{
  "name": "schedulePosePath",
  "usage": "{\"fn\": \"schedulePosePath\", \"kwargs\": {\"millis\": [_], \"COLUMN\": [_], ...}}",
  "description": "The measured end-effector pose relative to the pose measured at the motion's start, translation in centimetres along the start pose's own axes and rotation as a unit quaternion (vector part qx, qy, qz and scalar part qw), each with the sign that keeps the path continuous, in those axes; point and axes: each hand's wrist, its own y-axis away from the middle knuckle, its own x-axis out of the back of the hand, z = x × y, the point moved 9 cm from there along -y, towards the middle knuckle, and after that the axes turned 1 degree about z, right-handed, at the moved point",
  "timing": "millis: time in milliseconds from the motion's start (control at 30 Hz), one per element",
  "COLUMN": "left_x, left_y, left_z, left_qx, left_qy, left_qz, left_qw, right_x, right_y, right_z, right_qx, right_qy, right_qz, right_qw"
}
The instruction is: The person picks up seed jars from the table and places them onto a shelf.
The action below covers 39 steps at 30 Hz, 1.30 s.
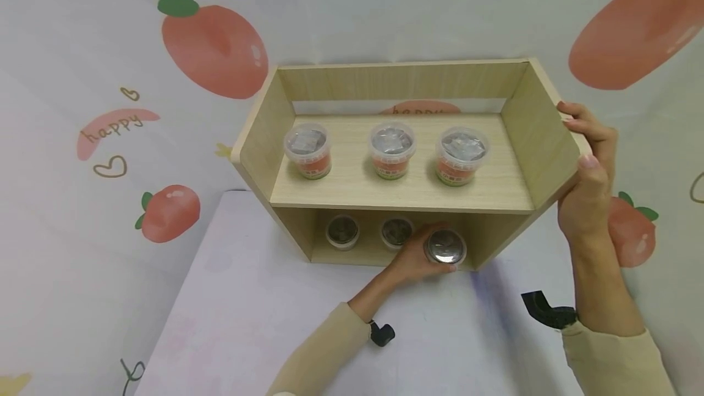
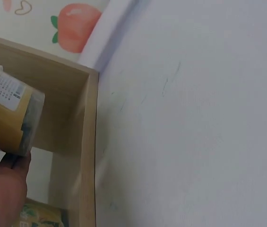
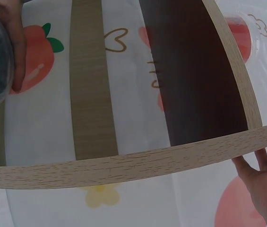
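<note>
My left hand [image 1: 415,258] grips a clear plastic cup [image 1: 446,246] with a shiny lid, at the front right of the lower shelf. In the left wrist view this cup [image 2: 5,113] shows a yellow band and a white printed label, tilted between thumb and fingers. My right hand [image 1: 591,182] holds the right side panel of the two-tier wooden shelf [image 1: 550,139], fingertips over its upper edge and thumb at its front. Two similar cups stand on the lower tier, a left one [image 1: 342,232] and a middle one [image 1: 396,233], the latter partly behind my left hand.
On the upper tier stand three lidded cups with orange bands: left [image 1: 308,151], middle [image 1: 392,150] and right [image 1: 461,156]. The shelf sits at the back of a white-covered table [image 1: 247,322], against a cloth [image 1: 352,5] printed with fruit.
</note>
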Motion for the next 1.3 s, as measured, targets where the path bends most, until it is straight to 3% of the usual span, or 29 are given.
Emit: {"fn": "schedulePosePath", "kwargs": {"millis": [233,400,633,800,933,1300], "left_x": [-0.6,-0.6,-0.7,-1.2,-1.6,-2.0], "left_y": [-0.5,-1.0,-1.6,-2.3,-2.9,-2.4], "left_z": [-1.4,-2.0,-2.5,-2.3,-2.4,-3.4], "left_qx": [0.052,0.078,0.107,0.073,0.043,0.051], "left_qy": [0.026,0.038,0.046,0.003,0.0,0.011], "left_qz": [0.016,0.037,0.041,0.053,0.059,0.069], "left_qw": [0.9982,0.9955,0.9924,0.9959,0.9973,0.9963], "right_x": [0.1,0.1,-0.1,0.0,0.0,-0.2], "right_y": [0.0,0.0,-0.1,0.1,0.1,0.2], "right_z": [0.1,0.2,0.3,0.4,0.4,0.3], "right_qx": [0.001,0.001,0.001,-0.004,-0.005,0.0], "right_qy": [-0.006,-0.011,-0.012,-0.017,-0.027,-0.011], "right_qz": [0.007,0.014,0.015,0.017,0.025,0.022], "right_qw": [1.0,0.9998,0.9998,0.9997,0.9993,0.9997]}}
